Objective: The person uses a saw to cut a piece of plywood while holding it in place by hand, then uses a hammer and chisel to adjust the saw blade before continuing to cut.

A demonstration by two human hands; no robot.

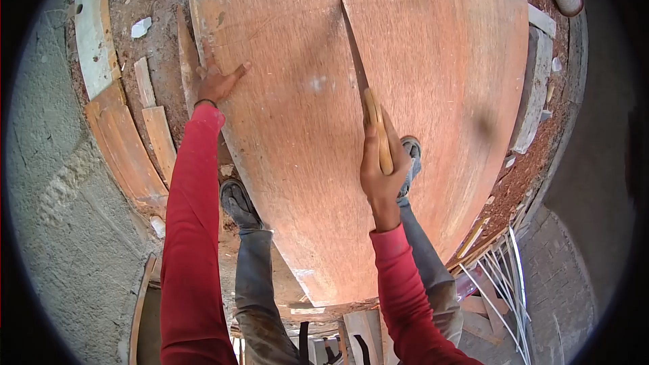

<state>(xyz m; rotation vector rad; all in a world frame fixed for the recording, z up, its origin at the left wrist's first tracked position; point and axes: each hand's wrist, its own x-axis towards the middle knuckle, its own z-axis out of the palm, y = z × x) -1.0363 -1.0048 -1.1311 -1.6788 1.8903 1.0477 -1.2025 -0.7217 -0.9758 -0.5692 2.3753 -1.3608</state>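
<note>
A large plywood sheet fills the middle of the view. My right hand is closed round the wooden handle of a handsaw. The saw's blade points away from me, its tip at the near end of a thin dark line that runs to the sheet's far edge. My left hand lies at the sheet's left edge with thumb and fingers apart; some of its fingers are hidden over the edge.
My right shoe is on the sheet, my left shoe beside its left edge. Wooden boards lie at the left on soil. A pale block is at the right edge, thin strips at the lower right.
</note>
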